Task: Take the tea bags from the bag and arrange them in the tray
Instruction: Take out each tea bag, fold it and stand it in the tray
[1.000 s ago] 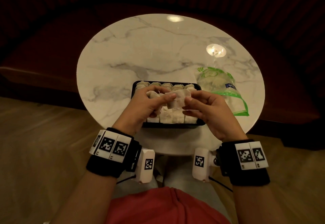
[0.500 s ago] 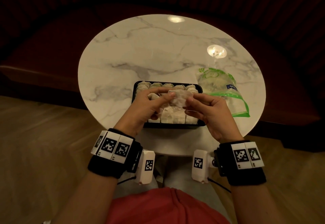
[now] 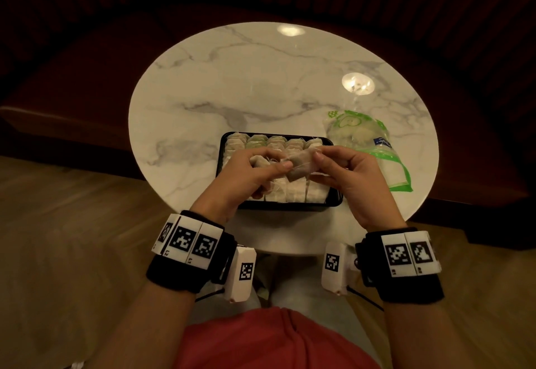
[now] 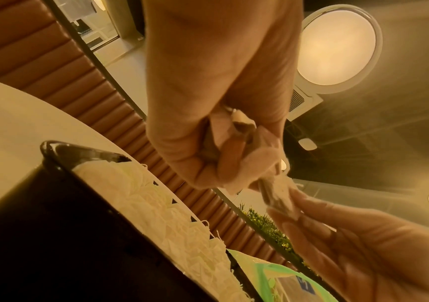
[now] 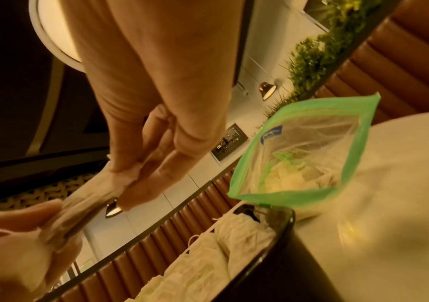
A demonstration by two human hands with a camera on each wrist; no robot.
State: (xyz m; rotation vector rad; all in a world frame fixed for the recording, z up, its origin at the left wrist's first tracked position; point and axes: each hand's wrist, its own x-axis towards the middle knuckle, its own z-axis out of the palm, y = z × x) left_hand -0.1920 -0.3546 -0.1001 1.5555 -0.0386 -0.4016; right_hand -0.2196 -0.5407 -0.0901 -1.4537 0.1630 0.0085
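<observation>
A black tray (image 3: 336, 202) sits on the near half of the round marble table (image 3: 261, 84), filled with rows of pale tea bags (image 3: 275, 141). Both hands hover just above it. My left hand (image 3: 261, 167) clutches tea bags (image 4: 236, 130) in its curled fingers. One tea bag (image 3: 298, 164) stretches between the hands, pinched at its right end by my right hand (image 3: 324, 163). The same bag shows in the left wrist view (image 4: 280, 194) and the right wrist view (image 5: 79, 206). The clear bag with a green zip (image 3: 374, 148) lies right of the tray, its mouth open (image 5: 303, 155), tea bags inside.
A dark upholstered bench (image 3: 72, 58) curves behind the table. Wooden floor (image 3: 58, 252) lies on both sides of my lap. The far half of the tabletop carries only two lamp reflections (image 3: 358, 84).
The hands have risen slightly over the tray, and the tea bag between them has turned from upright to lying sideways, stretched between both hands.
</observation>
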